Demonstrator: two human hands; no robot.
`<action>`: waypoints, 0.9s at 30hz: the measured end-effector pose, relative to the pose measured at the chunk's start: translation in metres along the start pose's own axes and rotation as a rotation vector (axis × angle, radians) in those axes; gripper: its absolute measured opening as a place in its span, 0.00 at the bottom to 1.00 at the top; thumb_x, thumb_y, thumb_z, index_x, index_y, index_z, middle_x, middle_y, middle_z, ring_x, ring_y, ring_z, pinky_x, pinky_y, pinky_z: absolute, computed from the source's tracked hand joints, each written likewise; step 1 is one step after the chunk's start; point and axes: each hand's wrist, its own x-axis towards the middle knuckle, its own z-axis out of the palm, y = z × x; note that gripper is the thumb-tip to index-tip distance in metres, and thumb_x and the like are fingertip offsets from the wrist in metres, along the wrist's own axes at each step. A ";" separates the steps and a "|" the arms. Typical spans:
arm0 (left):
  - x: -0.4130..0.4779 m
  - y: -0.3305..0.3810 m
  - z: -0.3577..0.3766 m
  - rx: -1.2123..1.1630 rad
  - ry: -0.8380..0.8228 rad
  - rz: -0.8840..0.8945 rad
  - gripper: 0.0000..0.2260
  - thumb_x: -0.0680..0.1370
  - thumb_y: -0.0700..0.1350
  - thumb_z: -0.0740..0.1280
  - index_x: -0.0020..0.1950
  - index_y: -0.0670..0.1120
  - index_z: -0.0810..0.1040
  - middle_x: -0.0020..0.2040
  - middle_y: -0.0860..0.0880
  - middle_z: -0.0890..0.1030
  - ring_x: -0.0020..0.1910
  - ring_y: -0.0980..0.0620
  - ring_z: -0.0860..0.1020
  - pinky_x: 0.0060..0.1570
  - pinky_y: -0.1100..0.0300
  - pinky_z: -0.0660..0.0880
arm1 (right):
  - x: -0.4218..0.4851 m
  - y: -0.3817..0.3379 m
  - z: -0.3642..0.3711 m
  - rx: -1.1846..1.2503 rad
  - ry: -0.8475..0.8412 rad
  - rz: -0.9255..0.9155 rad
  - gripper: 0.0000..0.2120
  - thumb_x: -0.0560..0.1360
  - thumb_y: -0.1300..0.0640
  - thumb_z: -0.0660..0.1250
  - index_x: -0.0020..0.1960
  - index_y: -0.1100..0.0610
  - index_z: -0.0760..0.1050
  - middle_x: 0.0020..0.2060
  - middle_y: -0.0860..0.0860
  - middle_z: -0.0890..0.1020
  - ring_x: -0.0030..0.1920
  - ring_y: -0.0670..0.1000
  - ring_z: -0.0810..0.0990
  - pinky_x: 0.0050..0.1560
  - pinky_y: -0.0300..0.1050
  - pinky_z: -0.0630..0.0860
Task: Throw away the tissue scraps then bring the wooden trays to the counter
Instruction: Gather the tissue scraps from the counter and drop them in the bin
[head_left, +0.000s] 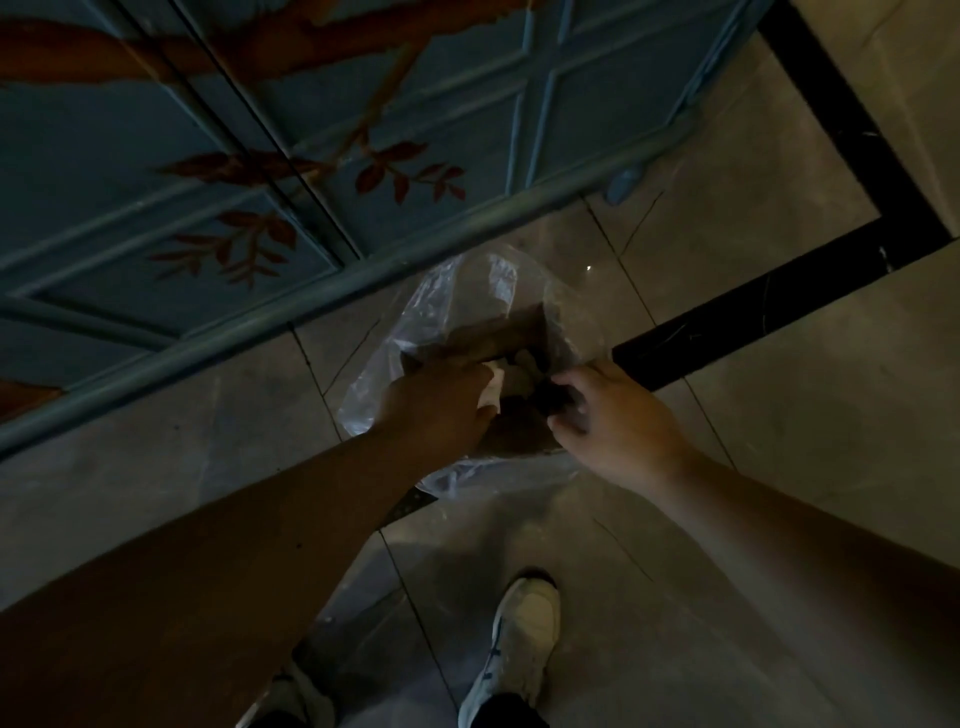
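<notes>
A waste bin lined with a clear plastic bag (441, 296) stands on the floor in front of me, its brown inside showing. My left hand (436, 405) reaches over its mouth and is closed around white tissue scraps (493, 384). My right hand (618, 421) is at the bin's right rim, fingers pinched on the edge of the plastic liner. More pale scraps (522, 366) lie inside the bin. No wooden trays are in view.
A blue painted cabinet (260, 182) with red leaf patterns rises right behind the bin. The floor is grey tile with a black border strip (779, 291). My white shoes (519, 639) stand just below the bin.
</notes>
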 end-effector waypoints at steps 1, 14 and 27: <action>-0.003 0.002 -0.002 0.019 -0.003 0.005 0.16 0.77 0.54 0.63 0.62 0.50 0.72 0.61 0.47 0.75 0.55 0.46 0.76 0.50 0.47 0.76 | -0.001 0.000 -0.002 -0.018 -0.010 -0.019 0.23 0.75 0.45 0.67 0.68 0.49 0.68 0.64 0.50 0.72 0.58 0.49 0.78 0.54 0.48 0.80; -0.129 0.062 -0.214 0.313 0.409 0.236 0.21 0.71 0.54 0.60 0.58 0.46 0.76 0.54 0.42 0.83 0.51 0.41 0.81 0.47 0.47 0.79 | -0.073 -0.111 -0.177 -0.354 0.183 -0.334 0.37 0.71 0.37 0.64 0.74 0.51 0.58 0.72 0.57 0.67 0.71 0.59 0.67 0.64 0.56 0.70; -0.308 0.159 -0.431 0.354 0.530 0.613 0.25 0.74 0.55 0.63 0.66 0.43 0.72 0.62 0.40 0.78 0.59 0.39 0.76 0.58 0.45 0.74 | -0.296 -0.248 -0.372 -0.312 0.520 -0.135 0.39 0.72 0.37 0.65 0.76 0.52 0.56 0.74 0.57 0.64 0.71 0.60 0.66 0.66 0.58 0.68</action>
